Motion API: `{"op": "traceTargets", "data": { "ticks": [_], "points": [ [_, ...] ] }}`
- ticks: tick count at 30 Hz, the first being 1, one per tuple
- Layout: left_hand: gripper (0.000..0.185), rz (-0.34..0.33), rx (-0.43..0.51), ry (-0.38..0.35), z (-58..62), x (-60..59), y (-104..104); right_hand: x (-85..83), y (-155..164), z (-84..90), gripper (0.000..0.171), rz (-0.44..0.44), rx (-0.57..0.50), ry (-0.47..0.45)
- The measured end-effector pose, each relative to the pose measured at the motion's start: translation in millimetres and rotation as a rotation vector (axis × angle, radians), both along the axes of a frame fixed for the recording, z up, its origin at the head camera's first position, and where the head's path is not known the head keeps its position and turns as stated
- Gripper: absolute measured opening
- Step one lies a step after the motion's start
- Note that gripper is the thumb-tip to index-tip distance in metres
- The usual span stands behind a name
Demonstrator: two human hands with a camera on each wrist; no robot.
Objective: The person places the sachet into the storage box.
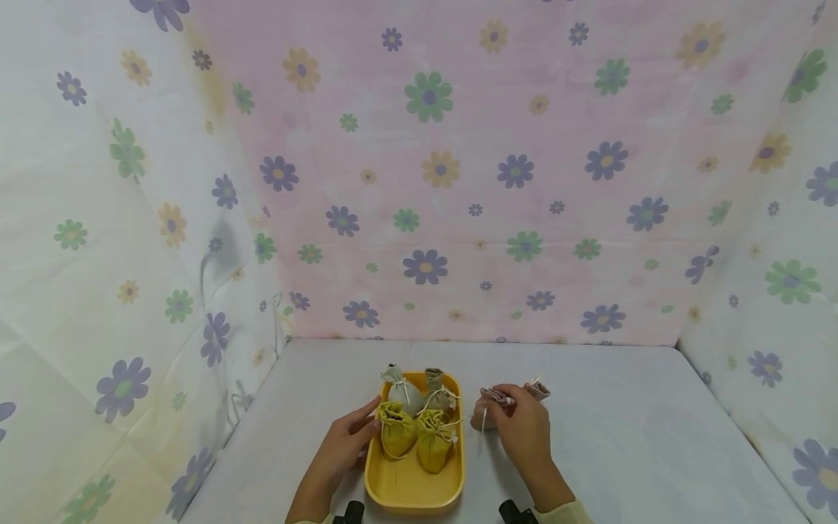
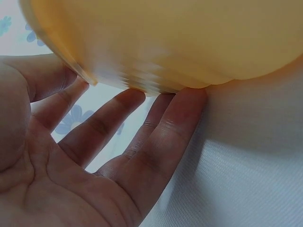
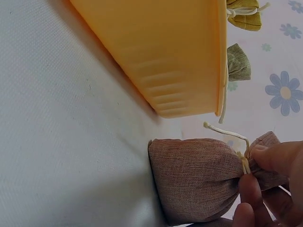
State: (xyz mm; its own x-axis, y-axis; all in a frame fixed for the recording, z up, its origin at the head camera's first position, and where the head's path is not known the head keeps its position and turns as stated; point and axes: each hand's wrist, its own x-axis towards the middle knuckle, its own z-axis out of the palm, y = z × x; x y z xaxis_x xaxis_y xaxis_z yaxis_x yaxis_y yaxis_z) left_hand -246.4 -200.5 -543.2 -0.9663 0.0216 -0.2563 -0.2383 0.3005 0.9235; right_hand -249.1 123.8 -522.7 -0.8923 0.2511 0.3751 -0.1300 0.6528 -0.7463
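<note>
My right hand (image 1: 526, 429) pinches the gathered neck of a mauve-brown drawstring pouch (image 3: 196, 177), just right of the yellow tray (image 1: 412, 501). The pouch's base is at the white table surface, and a pale cord sticks out from its neck. A second mauve pouch top (image 1: 538, 391) shows behind that hand, its body hidden. On the other side, my left hand (image 1: 342, 445) rests its extended fingertips against the tray's outer wall (image 2: 189, 42), thumb near the rim. Inside the tray stand two mustard pouches (image 1: 397, 431) (image 1: 435, 442), a pale grey pouch (image 1: 404, 393) and an olive-brown pouch (image 1: 440, 397).
The white table (image 1: 628, 437) is enclosed by flower-printed cloth walls (image 1: 458, 204) at the back and both sides. Loose cords (image 1: 204, 284) hang along the left cloth. The tray's near end shows bare yellow floor in front of the pouches.
</note>
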Motion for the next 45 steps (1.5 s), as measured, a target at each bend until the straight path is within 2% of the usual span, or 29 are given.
{"op": "traceTargets", "data": {
  "ticks": [19,33,45],
  "points": [
    [0.06,0.014,-0.002,-0.017,1.9,0.6,1,5.8,0,7.0,0.018,0.034,-0.097,0.093],
    [0.061,0.012,0.003,-0.014,0.6,0.3,-1,12.8,-1,17.6,0.017,0.102,-0.107,0.18],
    [0.06,0.012,-0.007,-0.013,1.9,0.0,0,20.0,0,31.7,0.017,0.115,-0.132,0.237]
  ]
}}
